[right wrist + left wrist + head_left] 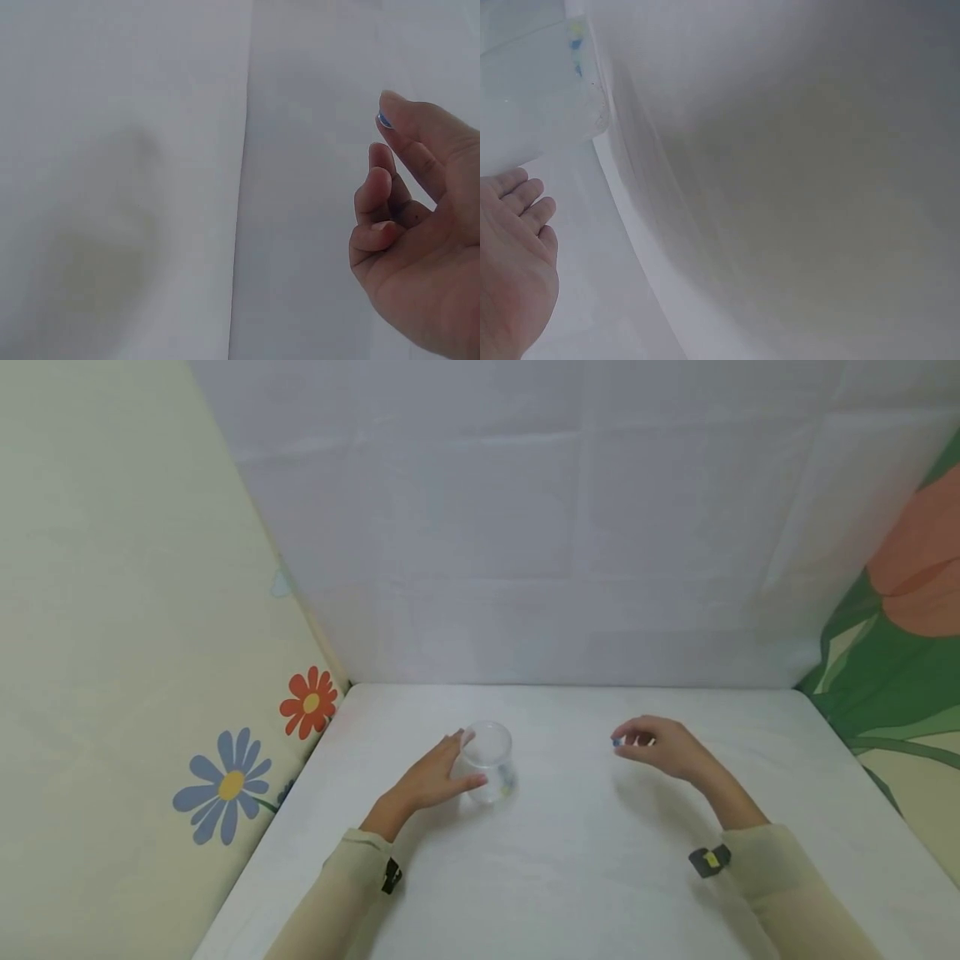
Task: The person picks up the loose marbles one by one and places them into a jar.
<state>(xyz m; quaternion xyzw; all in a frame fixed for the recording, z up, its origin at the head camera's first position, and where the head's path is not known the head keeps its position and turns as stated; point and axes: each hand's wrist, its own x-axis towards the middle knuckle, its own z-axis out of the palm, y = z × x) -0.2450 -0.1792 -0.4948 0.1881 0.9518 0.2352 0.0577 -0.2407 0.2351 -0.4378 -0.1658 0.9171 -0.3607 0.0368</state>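
A clear, see-through jar (492,772) with an open top stands upright on the white table, with small yellow and blue bits low inside it. My left hand (433,781) holds it from the left side, thumb at the front and fingers toward the back. In the left wrist view the fingers (536,199) lie right at the jar (540,90). Apart to the right, above the table, my right hand (667,747) pinches a small blue marble (617,742) between thumb and index finger. Most of the marble (385,120) is hidden by the fingertips; its other fingers curl loosely.
A white cloth covers the table (555,877), and a white sheet (525,527) hangs behind its far edge. To the left is a pale wall with a blue flower (231,785) and a red flower (309,702). A large orange flower (922,560) shows at the right.
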